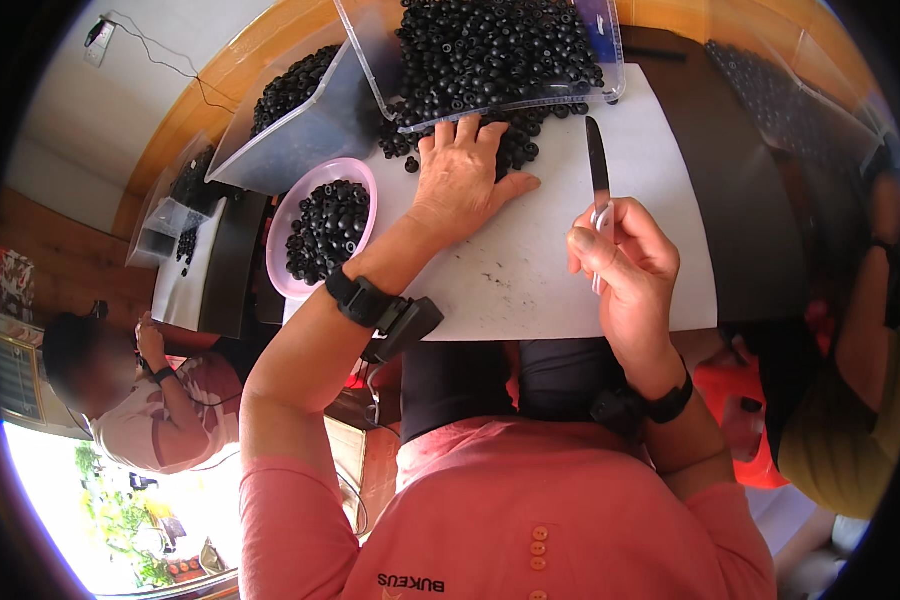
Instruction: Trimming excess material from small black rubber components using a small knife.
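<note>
My left hand [460, 180] lies palm down with its fingers spread. Its fingertips reach the lip of a clear plastic bin [615, 60] and the loose small black ring-shaped parts [530, 128] spilled in front of it. What lies under the palm is hidden. In my right hand [630, 260] is a knife [598, 165] with a dark blade and a white handle. Its blade points away from me above the white sheet [650, 200] on the table. Close to my left wrist stands a pink bowl [276, 235] of similar black parts.
Left of the clear bin, a second bin [300, 145] also holds black parts. On the far left a person [175, 410] sits at another table. Another person's arm [855, 310] shows at the right, beside a further bin [800, 90]. Dark specks mark the white sheet.
</note>
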{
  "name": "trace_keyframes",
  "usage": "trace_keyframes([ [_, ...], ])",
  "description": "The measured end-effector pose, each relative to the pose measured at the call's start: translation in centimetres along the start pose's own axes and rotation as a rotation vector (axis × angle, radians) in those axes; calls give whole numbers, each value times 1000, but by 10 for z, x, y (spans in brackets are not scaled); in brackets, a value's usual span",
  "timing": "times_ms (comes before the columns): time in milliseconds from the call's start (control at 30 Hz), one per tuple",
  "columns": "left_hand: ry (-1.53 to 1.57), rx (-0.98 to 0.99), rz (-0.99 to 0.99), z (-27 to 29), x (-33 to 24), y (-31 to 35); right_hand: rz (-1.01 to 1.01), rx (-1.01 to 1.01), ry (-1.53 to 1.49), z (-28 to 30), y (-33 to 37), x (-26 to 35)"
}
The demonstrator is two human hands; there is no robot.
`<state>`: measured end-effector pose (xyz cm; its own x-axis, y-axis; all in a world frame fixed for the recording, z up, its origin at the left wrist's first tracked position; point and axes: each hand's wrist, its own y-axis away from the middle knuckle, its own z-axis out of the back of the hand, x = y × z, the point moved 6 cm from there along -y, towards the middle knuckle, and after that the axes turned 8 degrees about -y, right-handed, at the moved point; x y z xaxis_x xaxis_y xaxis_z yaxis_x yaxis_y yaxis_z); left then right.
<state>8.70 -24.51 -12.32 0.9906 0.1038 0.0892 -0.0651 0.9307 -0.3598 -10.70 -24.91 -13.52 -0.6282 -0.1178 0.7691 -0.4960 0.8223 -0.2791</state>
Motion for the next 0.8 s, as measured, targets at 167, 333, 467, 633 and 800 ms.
trace_keyframes([
  [167,-1,-82,-61,4,-6,23,-3,23,13,-1,-1,-1],
  [333,-70,-60,-121,18,-22,50,-6,0,-9,0,-2,-5],
  [467,-31,-40,-119,29,-28,68,0,12,10,-1,-1,-5],
  [633,190,-158,-60,56,-17,86,14,-4,79,-3,-2,-4],
  [800,275,-96,-84,53,1,104,26,-6,91,-3,-1,-5],
])
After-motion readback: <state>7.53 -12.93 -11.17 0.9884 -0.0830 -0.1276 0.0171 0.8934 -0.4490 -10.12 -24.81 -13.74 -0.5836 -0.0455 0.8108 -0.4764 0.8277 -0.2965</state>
